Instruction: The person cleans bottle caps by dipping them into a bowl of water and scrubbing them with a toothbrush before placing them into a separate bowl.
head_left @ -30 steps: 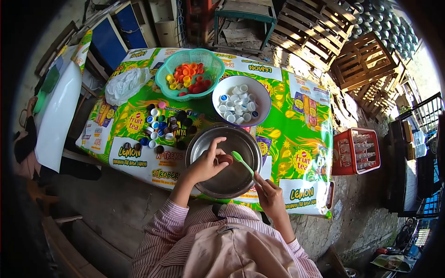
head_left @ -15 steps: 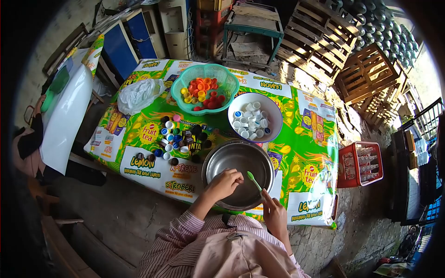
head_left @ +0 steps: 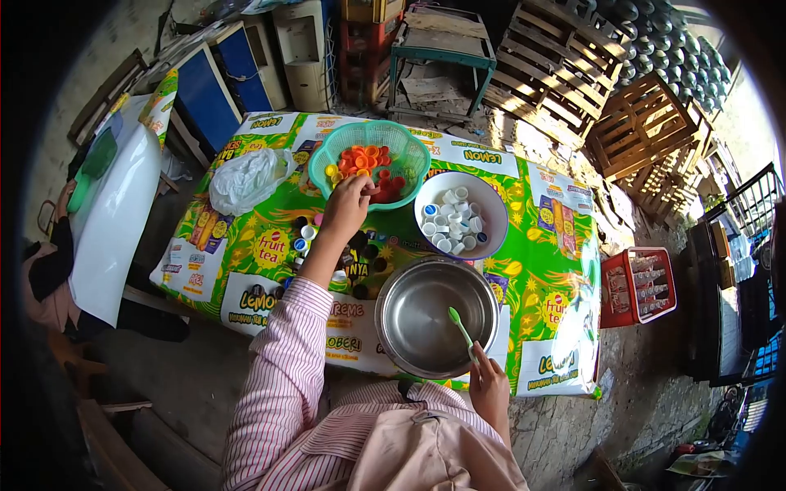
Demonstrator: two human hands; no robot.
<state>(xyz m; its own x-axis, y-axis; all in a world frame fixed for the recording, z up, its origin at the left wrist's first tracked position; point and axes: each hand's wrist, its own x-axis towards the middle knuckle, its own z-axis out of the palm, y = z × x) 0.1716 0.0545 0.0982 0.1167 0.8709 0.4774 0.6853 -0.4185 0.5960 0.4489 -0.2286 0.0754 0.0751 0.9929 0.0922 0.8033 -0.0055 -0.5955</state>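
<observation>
My left hand (head_left: pixel 347 206) reaches across the table to the near rim of a green plastic basket (head_left: pixel 409 147) holding red, orange and yellow bottle caps (head_left: pixel 367 162). Its fingers are bunched among the red caps; whether they hold one is hidden. My right hand (head_left: pixel 489 385) grips a green toothbrush (head_left: pixel 459 325) by the handle, its head tilted over an empty steel bowl (head_left: pixel 426 327) at the table's near edge. A white bowl (head_left: pixel 483 192) of white and blue caps stands just beyond the steel bowl.
Several loose dark, blue and white caps (head_left: pixel 360 250) lie on the green printed tablecloth (head_left: pixel 540 270) under my left arm. A crumpled white plastic bag (head_left: pixel 246 178) lies at the left. A red crate (head_left: pixel 643 286) stands right of the table, wooden pallets (head_left: pixel 565 49) behind it.
My left hand left the steel bowl with a red cap and reached forward to the green basket. My right hand and the toothbrush stayed over the bowl's near right rim.
</observation>
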